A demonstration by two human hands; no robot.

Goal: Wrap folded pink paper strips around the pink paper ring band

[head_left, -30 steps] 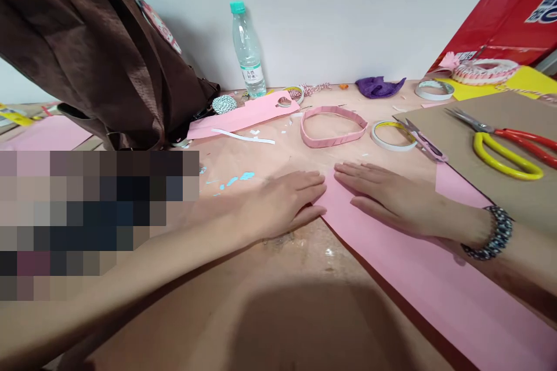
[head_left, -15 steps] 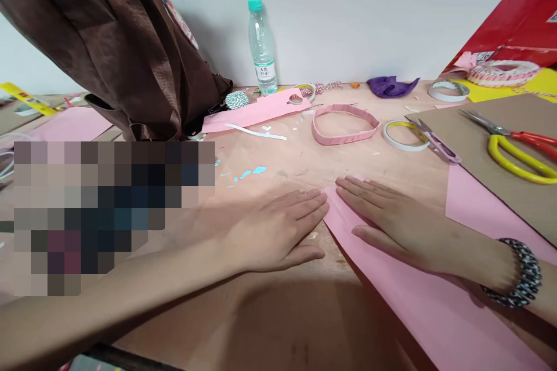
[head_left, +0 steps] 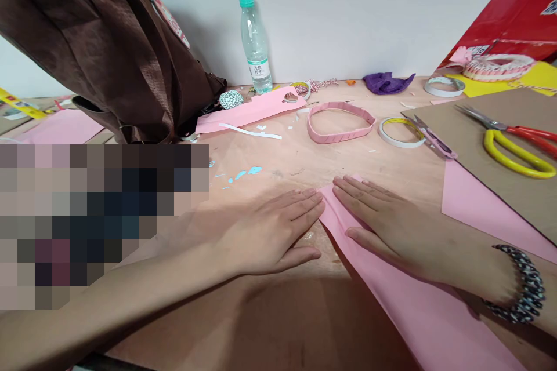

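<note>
My left hand (head_left: 278,232) lies flat on the table (head_left: 270,307), palm down, its fingertips at the left tip of a long pink paper (head_left: 391,295). On top of that paper rests my right hand (head_left: 383,220), flat, with the thumb a little apart from the fingers. A beaded bracelet (head_left: 522,284) circles the right wrist. Beyond the hands sit a pink paper ring (head_left: 340,138) and a roll of tape (head_left: 394,140). A pink cutter knife (head_left: 439,144) leans on the edge of the tape roll.
At the back left stands a brown backpack (head_left: 130,64), with a water bottle (head_left: 256,46) beside it. Yellow-handled scissors (head_left: 513,156) lie on cardboard (head_left: 491,197) at the right. A pink strip (head_left: 252,110), blue scraps (head_left: 248,173) and purple cloth (head_left: 387,83) are farther back.
The whole view has shifted slightly. The near part of the pink paper under my right hand has moved left and looks narrower. Both hands keep nearly the same pose.
</note>
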